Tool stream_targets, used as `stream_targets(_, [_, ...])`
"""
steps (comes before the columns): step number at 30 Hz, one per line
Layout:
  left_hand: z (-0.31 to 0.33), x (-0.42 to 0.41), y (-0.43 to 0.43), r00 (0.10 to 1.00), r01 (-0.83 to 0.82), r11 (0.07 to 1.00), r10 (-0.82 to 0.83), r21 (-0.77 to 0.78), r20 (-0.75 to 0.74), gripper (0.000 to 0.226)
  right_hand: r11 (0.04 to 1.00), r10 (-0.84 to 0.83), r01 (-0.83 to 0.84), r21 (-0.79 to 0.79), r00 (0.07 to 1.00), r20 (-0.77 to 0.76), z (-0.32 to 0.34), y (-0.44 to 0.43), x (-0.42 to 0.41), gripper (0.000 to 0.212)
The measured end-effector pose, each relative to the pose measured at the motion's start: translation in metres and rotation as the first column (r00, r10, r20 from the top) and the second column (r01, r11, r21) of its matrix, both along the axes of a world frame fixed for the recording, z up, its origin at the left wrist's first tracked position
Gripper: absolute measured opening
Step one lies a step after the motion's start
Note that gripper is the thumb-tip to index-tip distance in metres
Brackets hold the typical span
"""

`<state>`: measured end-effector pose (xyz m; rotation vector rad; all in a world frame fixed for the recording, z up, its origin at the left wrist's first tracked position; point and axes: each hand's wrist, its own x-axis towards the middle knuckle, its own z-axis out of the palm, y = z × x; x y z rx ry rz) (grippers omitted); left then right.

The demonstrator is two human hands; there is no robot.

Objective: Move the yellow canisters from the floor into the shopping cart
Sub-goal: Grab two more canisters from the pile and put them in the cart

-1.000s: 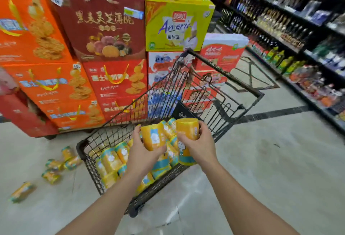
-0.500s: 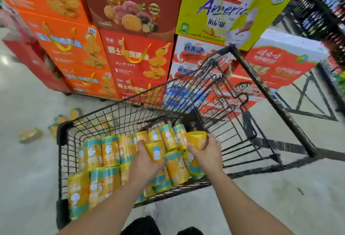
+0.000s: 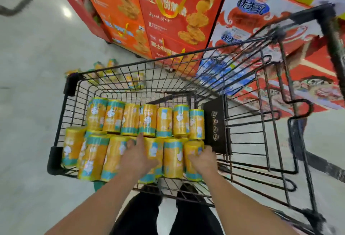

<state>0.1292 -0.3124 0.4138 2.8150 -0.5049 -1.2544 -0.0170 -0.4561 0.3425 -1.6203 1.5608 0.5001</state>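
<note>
Two rows of yellow canisters [image 3: 147, 121] lie in the shopping cart [image 3: 71, 85], our left hand [image 3: 138, 156] and right hand [image 3: 202, 160] each curled round one; others [image 3: 104, 66] lie on the floor. We judge them light, stiff and smooth-sided, best gripped round the middle.

The orange box [image 3: 173, 18] at 12 o'clock has big white Chinese words; the first two look like 富士. The rest is too blurry to read. The white and red box [image 3: 250, 16] at 1 o'clock has blue Chinese words, too blurry. The black plate [image 3: 215, 124] in the cart [image 3: 61, 128] shows four round signs. The cans [image 3: 147, 120] show only pictures.
</note>
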Motion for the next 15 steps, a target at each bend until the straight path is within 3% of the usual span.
stream_targets(4, [0.013, -0.008, 0.008, 0.999, -0.054, 0.998, 0.054, -0.035, 0.000, 0.101, 0.999, 0.036, -0.036, 0.014, 0.999, -0.009, 0.012, -0.005, 0.010, 0.056])
stream_targets(9, [0.054, 0.007, 0.023, 0.971, 0.058, 0.990, -0.026, -0.127, 0.238, 0.073, 0.985, 0.125, -0.103, -0.137, 0.978, 0.166, 0.059, -0.010, 0.061, 0.053])
stream_targets(15, [0.102, 0.070, 0.083, 0.911, -0.172, 0.919, 0.286, -0.355, 0.297, 0.066, 0.898, 0.351, -0.143, -0.415, 0.801, 0.484, 0.140, 0.045, 0.184, 0.041])
